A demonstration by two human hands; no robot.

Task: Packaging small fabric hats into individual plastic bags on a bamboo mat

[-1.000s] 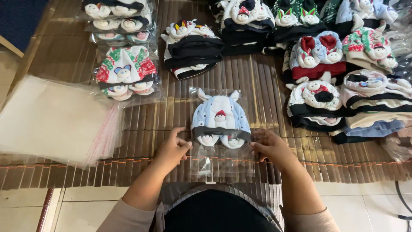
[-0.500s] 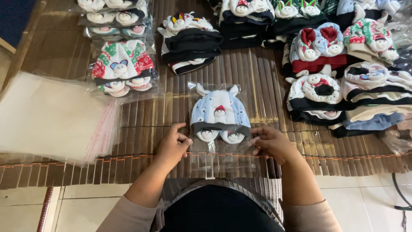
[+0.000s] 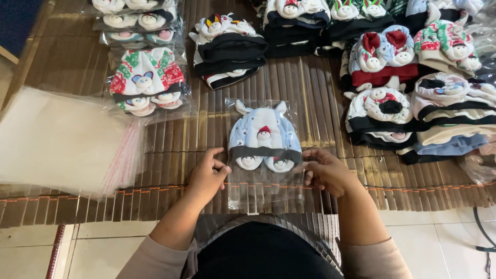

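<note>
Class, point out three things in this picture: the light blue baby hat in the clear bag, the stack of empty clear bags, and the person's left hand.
light blue baby hat (image 3: 263, 135), head view, on its crown.
stack of empty clear bags (image 3: 62, 139), head view, middle of the top bag.
left hand (image 3: 206, 175), head view, back of the hand.

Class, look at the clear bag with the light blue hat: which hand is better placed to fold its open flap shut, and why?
Probably the left hand: its fingers curl at the clear bag's lower edge beside the empty flap. The right hand sits higher, pinching the bag's side next to the light blue hat, so it steadies better.
</note>
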